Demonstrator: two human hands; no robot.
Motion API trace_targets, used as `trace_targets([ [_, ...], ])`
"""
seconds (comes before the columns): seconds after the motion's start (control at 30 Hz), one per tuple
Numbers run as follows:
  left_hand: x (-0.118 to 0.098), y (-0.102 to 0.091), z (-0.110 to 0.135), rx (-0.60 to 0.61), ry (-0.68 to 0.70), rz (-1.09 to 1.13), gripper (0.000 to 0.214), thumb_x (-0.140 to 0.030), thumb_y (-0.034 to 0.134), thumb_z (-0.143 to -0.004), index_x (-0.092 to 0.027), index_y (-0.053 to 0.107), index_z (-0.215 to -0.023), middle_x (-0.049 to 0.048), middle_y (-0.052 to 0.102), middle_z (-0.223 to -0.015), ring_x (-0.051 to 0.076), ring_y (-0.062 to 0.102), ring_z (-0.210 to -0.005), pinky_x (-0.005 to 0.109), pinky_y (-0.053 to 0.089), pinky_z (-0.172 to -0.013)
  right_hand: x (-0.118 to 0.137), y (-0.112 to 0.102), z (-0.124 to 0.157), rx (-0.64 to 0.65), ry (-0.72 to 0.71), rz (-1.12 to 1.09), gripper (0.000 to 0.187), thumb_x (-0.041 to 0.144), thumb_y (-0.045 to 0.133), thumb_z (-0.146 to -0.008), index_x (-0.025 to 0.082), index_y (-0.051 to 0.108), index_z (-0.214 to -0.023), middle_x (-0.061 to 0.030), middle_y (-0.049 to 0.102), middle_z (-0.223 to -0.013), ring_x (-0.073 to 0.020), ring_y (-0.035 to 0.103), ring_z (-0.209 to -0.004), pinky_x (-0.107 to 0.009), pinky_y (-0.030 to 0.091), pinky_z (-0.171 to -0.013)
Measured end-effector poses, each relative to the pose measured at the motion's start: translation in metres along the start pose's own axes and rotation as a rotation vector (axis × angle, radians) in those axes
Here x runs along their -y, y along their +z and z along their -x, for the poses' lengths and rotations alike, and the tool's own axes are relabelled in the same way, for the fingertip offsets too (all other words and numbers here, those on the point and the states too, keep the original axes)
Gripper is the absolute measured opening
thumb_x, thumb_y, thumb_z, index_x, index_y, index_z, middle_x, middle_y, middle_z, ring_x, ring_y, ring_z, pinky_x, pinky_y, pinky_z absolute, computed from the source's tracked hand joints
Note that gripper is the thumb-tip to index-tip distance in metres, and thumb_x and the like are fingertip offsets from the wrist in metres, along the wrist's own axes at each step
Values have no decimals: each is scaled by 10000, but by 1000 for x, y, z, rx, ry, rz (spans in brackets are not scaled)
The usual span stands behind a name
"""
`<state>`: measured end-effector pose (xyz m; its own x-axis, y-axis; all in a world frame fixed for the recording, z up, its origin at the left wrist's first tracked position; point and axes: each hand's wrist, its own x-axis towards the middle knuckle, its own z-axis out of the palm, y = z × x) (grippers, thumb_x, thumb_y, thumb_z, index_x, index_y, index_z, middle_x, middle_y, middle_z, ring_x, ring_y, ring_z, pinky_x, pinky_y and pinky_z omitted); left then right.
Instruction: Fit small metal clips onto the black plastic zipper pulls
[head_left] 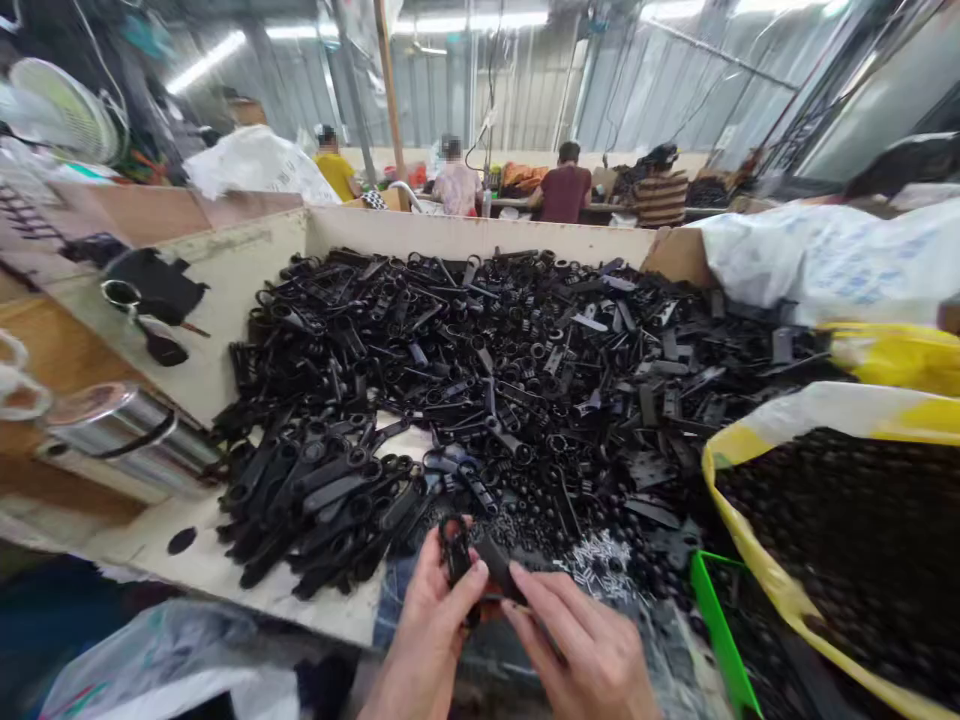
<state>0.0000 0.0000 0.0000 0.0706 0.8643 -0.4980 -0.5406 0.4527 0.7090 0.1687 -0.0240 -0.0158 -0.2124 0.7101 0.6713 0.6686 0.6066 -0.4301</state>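
Observation:
My left hand (429, 625) pinches a small black plastic part (454, 551) with a ring end, held upright at the bottom centre. My right hand (581, 645) meets it from the right, fingers closed on another flat black piece (496, 567) that touches the first. Both hands hover just over the near edge of a big heap of black plastic parts (495, 380) that fills a shallow wooden tray (450, 232). A row of longer black arms (315, 500) lies at the heap's left front. Small silvery pins (600, 560) lie just beyond my right hand.
A yellow-rimmed sack (757, 570) full of small black parts stands at the right, with a green bin edge (716, 630) beside it. A steel flask (127, 435) lies at the left. White sacks (825, 260) sit at the back right. Several people work at a far table (570, 195).

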Motion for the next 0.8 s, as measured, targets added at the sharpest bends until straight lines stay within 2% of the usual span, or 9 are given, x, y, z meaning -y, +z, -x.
trace_targets([
  [0.13,2,-1,1,91,-11,104,513,-295,858,-776,-232,686,-1256,79,786,-1116,239,709,-1062,342,517,-929,12,-3,-6,-4,92,-170,217,142,603,-1023,156,684,-1224,-83,769,-900,-166,757,-718,-213,623,-641],
  [0.2,4,-2,2,144,-5,148,440,-233,796,-792,-222,723,-1226,100,780,-1202,253,676,-1169,372,484,-1028,16,0,-6,-39,99,-228,213,146,602,-1021,165,690,-1214,-76,764,-876,-162,748,-695,-209,618,-621],
  [0.27,6,-2,2,166,-11,180,458,-182,756,-756,-226,750,-1211,99,779,-1226,264,656,-1212,397,465,-1069,18,4,-4,-52,98,-240,229,144,594,-1022,160,693,-1228,-83,763,-876,-163,746,-683,-205,617,-604],
  [0.37,9,-4,1,176,-23,209,493,-169,733,-701,-223,776,-1189,103,785,-1212,277,655,-1200,428,456,-1090,19,7,-3,-18,96,-195,251,130,590,-1018,147,699,-1244,-97,768,-894,-172,756,-705,-207,627,-613],
  [0.57,11,-4,1,182,-24,208,415,-205,747,-783,-224,774,-1197,108,783,-1211,265,666,-1164,421,472,-1068,22,6,-5,-37,102,-163,219,124,580,-1019,140,713,-1191,-100,770,-878,-184,766,-734,-221,639,-638],
  [0.8,2,2,6,170,-72,182,402,-246,790,-781,-207,774,-1180,119,787,-1189,255,673,-1149,389,492,-1044,23,2,-8,-44,57,-122,213,122,584,-1025,133,702,-1202,-105,781,-890,-180,770,-739,-213,633,-630],
])
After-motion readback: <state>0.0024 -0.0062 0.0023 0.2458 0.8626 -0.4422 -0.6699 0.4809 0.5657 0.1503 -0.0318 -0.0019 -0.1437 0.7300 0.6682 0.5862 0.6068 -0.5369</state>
